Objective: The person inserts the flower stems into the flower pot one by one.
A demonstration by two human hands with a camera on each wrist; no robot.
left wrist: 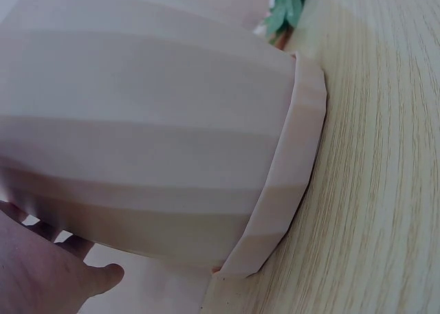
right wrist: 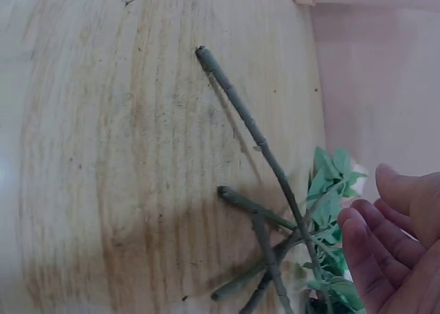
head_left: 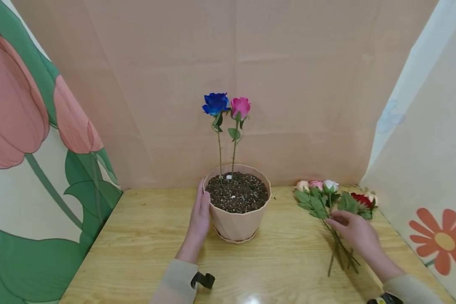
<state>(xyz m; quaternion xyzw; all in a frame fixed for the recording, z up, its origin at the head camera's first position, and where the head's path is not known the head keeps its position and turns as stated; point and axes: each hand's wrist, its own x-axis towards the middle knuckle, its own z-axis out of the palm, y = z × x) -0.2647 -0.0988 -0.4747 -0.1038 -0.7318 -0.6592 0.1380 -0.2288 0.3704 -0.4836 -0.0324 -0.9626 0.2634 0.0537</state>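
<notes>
My left hand [head_left: 200,213] rests along the left side of a pale pink flowerpot [head_left: 237,226], its fingers fairly straight against the wall. Dark soil [head_left: 247,192] fills the pot. A blue rose [head_left: 215,104] and a pink rose [head_left: 240,107] stand upright in it. On the right, my right hand [head_left: 355,232] hovers at a bunch of artificial roses, including a white rose [head_left: 330,186] and a red rose [head_left: 361,199]. In the right wrist view, a gap shows between thumb and fingers, near the green leaves [right wrist: 333,183]; nothing is visibly gripped. Bare stems [right wrist: 251,125] fan out beside it.
The pot stands on a saucer [left wrist: 289,183] on the wooden table [head_left: 148,240]. A plain pinkish backdrop [head_left: 175,63] rises behind. Flower-printed panels flank the table, with a large tulip print [head_left: 11,101] on the left and an orange flower print [head_left: 442,240] on the right.
</notes>
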